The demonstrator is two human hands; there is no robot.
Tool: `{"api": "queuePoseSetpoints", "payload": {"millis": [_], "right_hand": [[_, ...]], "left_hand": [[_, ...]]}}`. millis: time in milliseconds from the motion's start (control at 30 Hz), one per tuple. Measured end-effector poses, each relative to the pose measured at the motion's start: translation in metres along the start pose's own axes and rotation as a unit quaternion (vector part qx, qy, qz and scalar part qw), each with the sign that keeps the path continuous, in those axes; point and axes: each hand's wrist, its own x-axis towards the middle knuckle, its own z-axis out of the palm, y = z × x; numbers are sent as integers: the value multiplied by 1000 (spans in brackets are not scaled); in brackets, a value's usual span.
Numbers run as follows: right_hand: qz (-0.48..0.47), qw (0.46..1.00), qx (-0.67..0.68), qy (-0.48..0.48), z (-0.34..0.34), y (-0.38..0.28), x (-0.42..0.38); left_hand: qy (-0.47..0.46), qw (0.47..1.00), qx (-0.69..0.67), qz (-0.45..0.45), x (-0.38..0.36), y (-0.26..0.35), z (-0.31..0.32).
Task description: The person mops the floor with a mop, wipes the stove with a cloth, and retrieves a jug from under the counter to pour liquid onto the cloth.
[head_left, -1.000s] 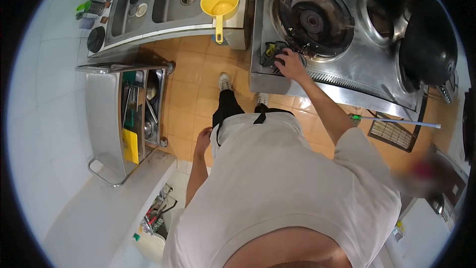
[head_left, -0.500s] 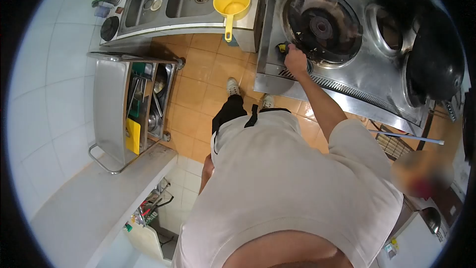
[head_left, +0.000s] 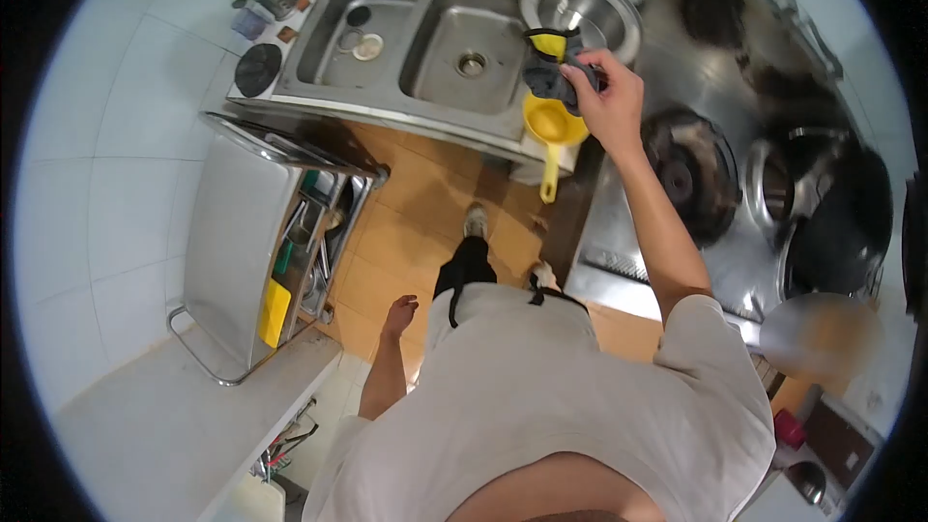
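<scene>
My right hand (head_left: 611,97) is raised over the corner between sink and stove, its fingers closed on a crumpled dark grey and yellow cloth (head_left: 553,79). The cloth hangs down above a yellow ladle-shaped scoop (head_left: 550,160), which rests on the counter edge with its handle sticking out over the floor. Behind the cloth is a wide steel basin (head_left: 624,24), partly covered by it. Low beside my body hangs my left hand (head_left: 401,314), holding nothing, its fingers loosely bent and partly apart.
A double steel sink (head_left: 411,39) runs along the far wall. On the right stands the steel stove (head_left: 604,242) with a burner (head_left: 688,174) and a black wok (head_left: 841,213). At left is a metal trolley (head_left: 227,232) with utensils and a yellow board (head_left: 275,313).
My right hand has lifted the cloth off the stove beside the burner and carried it toward the sink side. My body has shifted toward the sink, and my left hand has swung into fuller view.
</scene>
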Motion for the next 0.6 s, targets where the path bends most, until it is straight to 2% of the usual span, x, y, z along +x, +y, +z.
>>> {"api": "queuePoseSetpoints", "payload": {"millis": [67, 167, 233, 267, 300, 400, 433, 533, 567, 600], "right_hand": [[-163, 985, -63, 0, 52, 21, 55], [-212, 959, -187, -29, 114, 51, 114], [-172, 970, -159, -66, 149, 82, 143], [-149, 974, -147, -84, 161, 89, 151], [-83, 989, -73, -95, 172, 96, 157], [-219, 963, -133, -85, 199, 123, 173], [-217, 970, -106, -26, 203, 124, 175], [-190, 976, -104, -16, 206, 115, 168], [-181, 973, -128, -59, 213, 132, 167], [-139, 977, -125, -98, 211, 135, 163]], "left_hand": [[30, 999, -38, 22, 24, 35, -21], [61, 995, -62, 45, 39, 84, -43], [65, 993, -71, 73, 37, 107, -51], [61, 993, -72, 64, 39, 101, -53], [57, 994, -74, 57, 43, 96, -55], [35, 999, -31, 6, 58, 37, -50], [24, 1000, -8, -13, 60, 17, -48], [-16, 999, 24, -47, 51, -16, -48], [-11, 994, -43, -97, 60, -43, -45], [-24, 998, 28, -53, 61, -49, -48]]}}
